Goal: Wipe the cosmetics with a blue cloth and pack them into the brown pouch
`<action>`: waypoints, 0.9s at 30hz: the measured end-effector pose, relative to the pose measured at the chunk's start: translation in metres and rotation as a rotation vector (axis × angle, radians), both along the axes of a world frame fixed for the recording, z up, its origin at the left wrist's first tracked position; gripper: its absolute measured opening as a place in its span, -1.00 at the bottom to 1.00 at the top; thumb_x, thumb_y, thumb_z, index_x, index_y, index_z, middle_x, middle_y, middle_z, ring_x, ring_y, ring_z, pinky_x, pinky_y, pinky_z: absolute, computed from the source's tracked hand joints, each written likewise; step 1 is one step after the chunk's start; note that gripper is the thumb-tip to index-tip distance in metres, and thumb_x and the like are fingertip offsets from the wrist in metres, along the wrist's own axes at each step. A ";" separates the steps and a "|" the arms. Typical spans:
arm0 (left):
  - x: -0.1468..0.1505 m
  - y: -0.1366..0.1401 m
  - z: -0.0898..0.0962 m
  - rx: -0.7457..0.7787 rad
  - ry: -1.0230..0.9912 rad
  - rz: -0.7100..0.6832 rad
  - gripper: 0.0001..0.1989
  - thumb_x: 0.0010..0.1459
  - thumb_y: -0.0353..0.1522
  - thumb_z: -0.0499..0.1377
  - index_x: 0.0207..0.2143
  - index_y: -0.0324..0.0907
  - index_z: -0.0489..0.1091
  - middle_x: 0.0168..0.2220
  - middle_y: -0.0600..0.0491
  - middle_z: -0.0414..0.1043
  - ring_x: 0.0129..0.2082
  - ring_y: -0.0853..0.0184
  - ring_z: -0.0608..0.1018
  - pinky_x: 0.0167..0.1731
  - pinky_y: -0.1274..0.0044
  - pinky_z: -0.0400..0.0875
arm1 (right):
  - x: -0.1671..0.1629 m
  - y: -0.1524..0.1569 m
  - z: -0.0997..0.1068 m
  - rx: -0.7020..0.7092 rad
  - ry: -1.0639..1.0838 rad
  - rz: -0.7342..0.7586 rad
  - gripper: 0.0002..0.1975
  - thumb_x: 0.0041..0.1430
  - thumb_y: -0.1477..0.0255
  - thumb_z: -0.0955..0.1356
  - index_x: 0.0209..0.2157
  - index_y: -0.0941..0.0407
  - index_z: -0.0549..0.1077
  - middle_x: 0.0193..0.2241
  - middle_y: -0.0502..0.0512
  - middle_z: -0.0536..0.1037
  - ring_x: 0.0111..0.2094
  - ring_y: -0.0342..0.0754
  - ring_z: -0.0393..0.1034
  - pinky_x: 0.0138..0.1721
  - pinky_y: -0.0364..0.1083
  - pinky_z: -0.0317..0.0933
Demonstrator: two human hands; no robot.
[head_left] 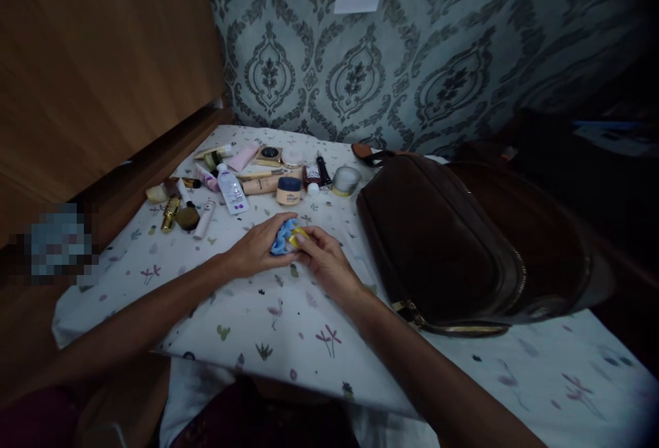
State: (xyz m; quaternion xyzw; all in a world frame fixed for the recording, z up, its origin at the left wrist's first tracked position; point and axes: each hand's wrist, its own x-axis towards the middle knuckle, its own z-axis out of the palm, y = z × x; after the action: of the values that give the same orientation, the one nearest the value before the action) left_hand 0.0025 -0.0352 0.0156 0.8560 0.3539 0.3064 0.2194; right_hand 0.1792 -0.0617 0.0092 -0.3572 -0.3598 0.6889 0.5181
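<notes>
My left hand is closed around a blue, ruffled bundle that looks soft, like crumpled fabric. The fingers of my right hand pinch a small yellow piece against the bundle. Both hands meet just above the patterned tablecloth. Closest beyond them stands a peach-coloured jar with a dark blue lid. A white bottle with purple print lies to its left. My fingers partly hide the blue bundle, and whether the yellow piece is joined to it cannot be made out.
A large dark brown leather bag takes up the table's right side. Several cosmetics, among them a white tube, a round brush and a grey-lidded jar, lie across the back. A wooden cabinet borders the left.
</notes>
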 end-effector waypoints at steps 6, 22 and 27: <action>-0.004 0.002 0.000 0.131 -0.067 -0.083 -0.53 0.31 -0.21 0.13 0.19 -0.19 0.22 0.09 -0.14 0.44 0.04 0.20 0.53 0.03 0.36 0.46 | 0.005 0.001 0.002 -0.007 -0.061 -0.013 -0.59 -0.14 0.15 0.57 -0.30 0.11 0.55 -0.49 -0.05 0.54 -0.49 -0.17 0.36 -0.44 -0.16 0.19; 0.010 -0.008 -0.001 0.456 0.074 0.014 -0.47 0.30 0.05 -0.01 0.07 -0.17 0.17 -0.18 -0.04 0.45 -0.25 0.25 0.58 -0.36 0.49 0.47 | -0.002 -0.006 0.001 0.035 -0.256 -0.088 -0.44 0.06 -0.20 0.30 -0.43 0.06 0.32 -0.64 -0.12 0.27 -0.67 -0.19 0.11 -0.70 -0.18 -0.07; 0.021 -0.016 0.007 0.607 0.188 0.061 -0.47 0.34 0.05 -0.12 0.06 -0.19 0.17 -0.24 -0.04 0.45 -0.33 0.27 0.58 -0.53 0.55 0.36 | -0.002 -0.010 0.004 0.032 -0.374 -0.163 -0.35 0.07 -0.27 0.20 -0.48 0.08 0.33 -0.63 -0.07 0.27 -0.60 -0.15 0.15 -0.66 -0.17 -0.03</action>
State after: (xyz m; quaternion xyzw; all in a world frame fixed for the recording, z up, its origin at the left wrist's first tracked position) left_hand 0.0234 -0.0515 0.0227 0.8959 0.2907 0.3241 -0.0889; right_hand 0.1768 -0.0712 0.0129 -0.4986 -0.4304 0.5606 0.5019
